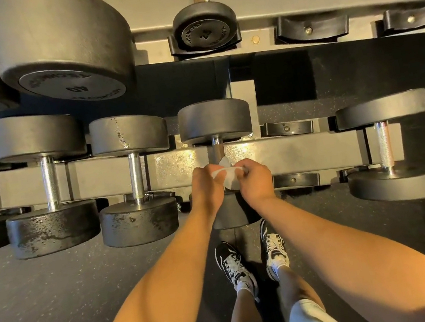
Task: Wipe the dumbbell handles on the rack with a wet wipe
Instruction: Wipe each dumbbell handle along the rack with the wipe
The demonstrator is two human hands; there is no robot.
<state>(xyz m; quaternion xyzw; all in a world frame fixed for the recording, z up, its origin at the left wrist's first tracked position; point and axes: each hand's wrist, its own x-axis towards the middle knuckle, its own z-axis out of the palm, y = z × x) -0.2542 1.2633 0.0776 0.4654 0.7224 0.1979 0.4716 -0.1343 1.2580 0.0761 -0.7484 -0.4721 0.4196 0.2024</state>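
Note:
A white wet wipe (227, 175) is stretched between my two hands over the lower rack. My left hand (206, 186) pinches its left end and my right hand (253, 179) pinches its right end. Both hands hover above the handle (218, 151) of the middle dumbbell (214, 120), hiding the handle's near half and most of its near head. Further dumbbells lie on the same tier: two to the left with bare metal handles (135, 175) (50, 182), and one to the right (384, 144).
The grey rack beam (301, 151) runs left to right under the handles, with empty black cradles (287, 129) right of my hands. An upper tier holds a large 40 dumbbell (62, 45) and a small one (204, 27). My feet (252, 260) stand on dark rubber floor.

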